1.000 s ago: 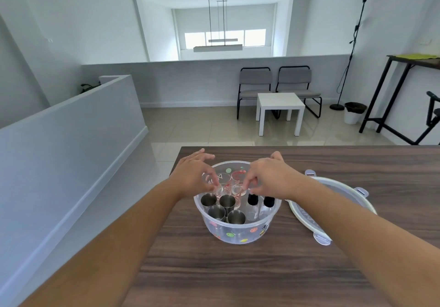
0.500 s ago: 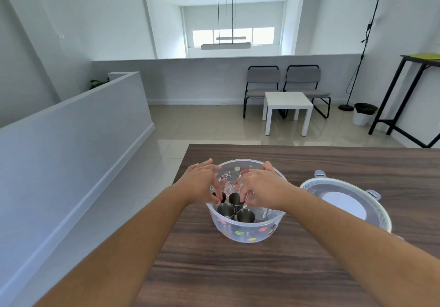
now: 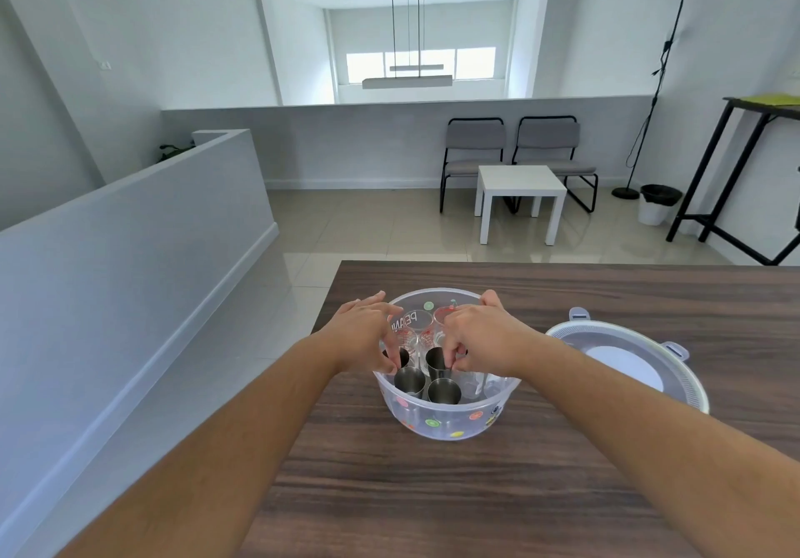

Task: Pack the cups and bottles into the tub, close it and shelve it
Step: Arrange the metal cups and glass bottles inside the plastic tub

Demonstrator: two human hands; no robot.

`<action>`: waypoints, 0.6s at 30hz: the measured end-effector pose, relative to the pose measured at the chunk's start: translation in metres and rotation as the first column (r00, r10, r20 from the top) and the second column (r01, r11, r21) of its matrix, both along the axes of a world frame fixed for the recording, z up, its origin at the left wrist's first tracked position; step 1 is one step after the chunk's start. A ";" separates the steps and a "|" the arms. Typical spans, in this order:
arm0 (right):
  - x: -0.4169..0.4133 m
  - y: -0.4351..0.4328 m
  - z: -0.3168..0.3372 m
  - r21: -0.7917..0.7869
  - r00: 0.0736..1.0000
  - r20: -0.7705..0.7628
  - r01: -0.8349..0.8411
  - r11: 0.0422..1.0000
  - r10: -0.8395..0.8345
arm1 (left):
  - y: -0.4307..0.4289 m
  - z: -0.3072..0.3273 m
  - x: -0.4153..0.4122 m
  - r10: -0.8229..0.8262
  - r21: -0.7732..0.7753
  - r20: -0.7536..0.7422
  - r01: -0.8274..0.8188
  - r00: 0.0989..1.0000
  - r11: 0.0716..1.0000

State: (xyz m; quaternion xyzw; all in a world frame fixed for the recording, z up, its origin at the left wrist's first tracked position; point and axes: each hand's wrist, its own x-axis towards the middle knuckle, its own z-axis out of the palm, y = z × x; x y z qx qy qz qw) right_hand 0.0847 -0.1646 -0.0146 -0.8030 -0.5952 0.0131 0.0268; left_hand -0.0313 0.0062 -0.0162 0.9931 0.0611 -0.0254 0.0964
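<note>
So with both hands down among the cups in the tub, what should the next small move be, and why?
Probably let go and lift both hands clear. The left hand and right hand pinch steel cups already standing upright in the tub, nothing waits on the table, and the lid lies off to the right, ready to fetch.

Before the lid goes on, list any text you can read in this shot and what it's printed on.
"PEAN": white letters on a clear glass cup at the back of the tub, the rest cut off by the left hand.
Red markings on the two clear cups in front of it: too small to read.
Fruit stickers on the tub wall: pictures only, no words.
</note>
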 end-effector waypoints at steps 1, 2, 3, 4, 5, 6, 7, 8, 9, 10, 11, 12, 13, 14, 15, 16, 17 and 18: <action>0.000 0.001 0.000 0.004 1.000 0.002 -0.004 1.000 0.004 | 0.000 0.000 0.000 -0.001 0.000 0.002 0.001 1.000 1.000; -0.001 0.001 -0.001 0.010 1.000 0.005 -0.009 1.000 0.009 | 0.000 -0.001 0.000 -0.001 -0.002 0.004 0.001 1.000 1.000; -0.002 0.002 -0.001 0.019 1.000 0.007 -0.015 1.000 0.015 | 0.001 -0.001 0.000 -0.002 -0.005 0.007 0.002 1.000 1.000; -0.004 0.004 -0.002 0.028 1.000 0.006 -0.021 0.999 0.021 | 0.001 -0.002 0.000 -0.001 -0.006 0.009 0.001 1.000 1.000; -0.005 0.005 -0.003 0.038 1.000 0.007 -0.028 0.999 0.028 | 0.001 -0.002 -0.001 -0.001 -0.007 0.012 0.001 1.000 1.000; -0.007 0.007 -0.004 0.047 0.999 0.008 -0.034 0.998 0.034 | 0.002 -0.003 -0.001 -0.001 -0.007 0.016 0.001 1.000 1.000; -0.008 0.008 -0.005 0.057 0.999 0.006 -0.039 0.998 0.038 | 0.002 -0.003 -0.001 -0.003 -0.003 0.022 0.003 1.000 1.000; -0.008 0.009 -0.006 0.067 0.999 0.000 -0.040 0.997 0.041 | 0.002 -0.003 -0.002 -0.005 0.004 0.028 0.005 1.000 1.000; -0.009 0.010 -0.007 0.075 0.999 -0.008 -0.041 0.996 0.041 | 0.003 -0.003 -0.002 -0.007 0.015 0.033 0.006 0.999 1.000; -0.009 0.010 -0.009 0.079 0.999 -0.012 -0.040 0.996 0.041 | 0.003 -0.003 -0.002 -0.007 0.028 0.038 0.006 0.999 1.000; -0.010 0.011 -0.010 0.081 0.999 -0.009 -0.041 0.996 0.042 | 0.004 -0.003 -0.002 -0.006 0.040 0.043 0.005 0.999 0.999; -0.010 0.011 -0.011 0.085 0.999 -0.005 -0.042 0.996 0.042 | 0.004 -0.003 -0.002 -0.004 0.051 0.047 0.002 0.999 0.999; -0.011 0.012 -0.012 0.092 0.999 -0.003 -0.042 0.995 0.043 | 0.004 -0.003 -0.002 0.001 0.058 0.050 -0.004 0.999 0.998; -0.011 0.013 -0.013 0.104 0.999 -0.005 -0.042 0.994 0.043 | 0.004 -0.002 -0.002 0.011 0.065 0.053 -0.014 0.999 0.998; -0.011 0.013 -0.014 0.118 0.999 -0.007 -0.040 0.992 0.042 | 0.004 -0.003 -0.002 0.024 0.074 0.054 -0.028 0.998 0.997; -0.011 0.014 -0.015 0.129 0.999 -0.012 -0.039 0.991 0.040 | 0.004 -0.003 -0.003 0.043 0.089 0.050 -0.047 0.998 0.995; -0.011 0.014 -0.016 0.137 0.999 -0.020 -0.037 0.990 0.040 | 0.004 -0.003 -0.003 0.065 0.107 0.037 -0.068 0.997 0.992; -0.011 0.015 -0.017 0.141 0.999 -0.027 -0.034 0.989 0.038 | 0.004 -0.003 -0.003 0.084 0.124 0.019 -0.086 0.996 0.989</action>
